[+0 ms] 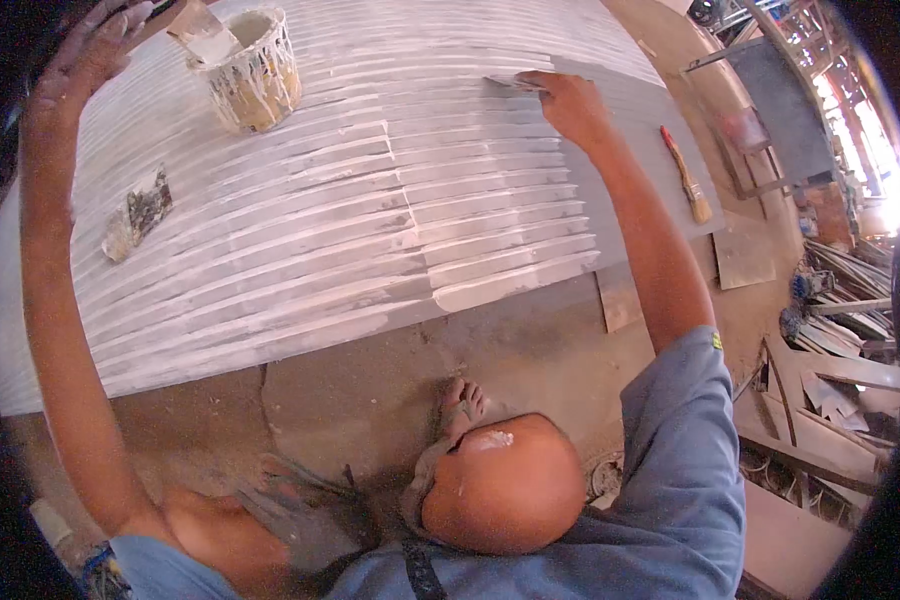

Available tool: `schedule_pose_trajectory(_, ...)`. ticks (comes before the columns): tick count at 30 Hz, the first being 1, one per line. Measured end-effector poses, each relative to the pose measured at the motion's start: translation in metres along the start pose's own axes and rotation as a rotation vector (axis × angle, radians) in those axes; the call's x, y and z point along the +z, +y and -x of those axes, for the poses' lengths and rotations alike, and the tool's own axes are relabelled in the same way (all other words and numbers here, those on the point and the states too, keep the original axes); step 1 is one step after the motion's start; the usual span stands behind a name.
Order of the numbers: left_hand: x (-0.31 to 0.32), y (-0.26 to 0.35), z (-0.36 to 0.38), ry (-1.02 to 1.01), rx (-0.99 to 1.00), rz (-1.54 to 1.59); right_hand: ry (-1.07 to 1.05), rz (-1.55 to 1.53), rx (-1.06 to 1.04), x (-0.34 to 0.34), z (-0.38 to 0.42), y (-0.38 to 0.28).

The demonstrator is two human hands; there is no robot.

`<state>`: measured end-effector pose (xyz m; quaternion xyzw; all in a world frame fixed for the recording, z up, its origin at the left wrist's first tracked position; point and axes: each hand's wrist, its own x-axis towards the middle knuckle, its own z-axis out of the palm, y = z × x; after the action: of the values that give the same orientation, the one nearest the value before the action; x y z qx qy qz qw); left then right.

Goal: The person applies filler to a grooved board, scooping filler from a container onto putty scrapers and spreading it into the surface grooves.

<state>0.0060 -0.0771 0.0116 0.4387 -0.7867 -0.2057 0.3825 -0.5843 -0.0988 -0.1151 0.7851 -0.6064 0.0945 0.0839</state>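
Note:
My right hand (575, 108) is closed around a flat putty knife (515, 82), its blade lying against the panel. White putty streaks cover much of the broad grey panel (490, 225) in long ridges. At the upper left my left hand (85, 55) has curled fingers, partly cut off by the frame's edge. What it grips is not clear. A dark edge shows by its fingertips, close to a wide putty-coated blade (206, 38). That blade overlaps the rim of a putty-smeared bucket (260, 80), which stands on the panel.
A paintbrush (685, 175) with a red-tipped handle lies on the panel's right end. A crusted, stained lump (140, 215) rests on its left part. My bent knee (510, 485) and bare foot are below the near edge. Scrap boards (835, 390) are piled at right.

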Motion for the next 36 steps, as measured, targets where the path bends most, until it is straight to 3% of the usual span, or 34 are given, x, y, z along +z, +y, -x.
schedule_pose_trajectory(2,-0.028,-0.025,-0.004,-0.167,0.096,-0.119,-0.033,-0.002,0.017,0.005,0.009,0.000)
schedule_pose_trajectory(4,-0.024,-0.013,-0.002,-0.288,0.155,-0.266,-0.127,0.026,-0.044,-0.013,0.021,0.002)
schedule_pose_trajectory(7,0.023,0.028,0.018,0.051,-0.124,-0.236,-0.105,-0.073,-0.091,-0.027,0.026,0.016)
schedule_pose_trajectory(9,0.043,0.044,0.020,0.275,-0.007,-0.158,-0.095,-0.061,-0.026,-0.033,0.024,0.007)
schedule_pose_trajectory(13,0.003,-0.004,-0.001,0.100,-0.171,0.119,-0.107,-0.036,0.039,-0.011,0.023,0.007)
schedule_pose_trajectory(17,-0.020,-0.032,-0.036,0.183,-0.399,0.569,-0.080,-0.095,-0.018,-0.011,0.058,0.012)
schedule_pose_trajectory(19,0.005,0.004,-0.023,0.208,-0.265,0.391,-0.038,-0.167,-0.130,-0.017,0.079,0.013)
schedule_pose_trajectory(21,0.055,0.074,0.009,0.246,-0.027,0.115,-0.052,-0.191,-0.127,-0.024,0.099,0.011)
schedule_pose_trajectory(23,0.072,0.105,0.016,0.269,0.061,0.037,-0.064,-0.214,-0.118,-0.029,0.118,0.011)
schedule_pose_trajectory(26,0.079,0.110,0.019,0.266,0.059,0.008,-0.096,-0.121,-0.188,-0.034,0.150,0.014)
schedule_pose_trajectory(28,0.068,0.096,0.015,0.207,0.151,-0.053,-0.200,-0.176,-0.101,-0.044,0.175,0.012)
schedule_pose_trajectory(32,0.037,0.063,0.009,0.168,-0.022,-0.159,-0.182,-0.146,-0.055,-0.070,0.173,0.007)
schedule_pose_trajectory(34,0.026,0.025,0.002,0.117,-0.155,-0.211,0.028,-0.167,-0.070,-0.065,0.145,0.014)
schedule_pose_trajectory(35,0.006,-0.024,-0.021,0.091,-0.224,-0.071,0.044,-0.171,-0.077,-0.058,0.125,0.016)
schedule_pose_trajectory(36,0.014,-0.002,-0.015,0.099,-0.216,-0.083,0.070,-0.131,-0.076,-0.048,0.100,0.017)
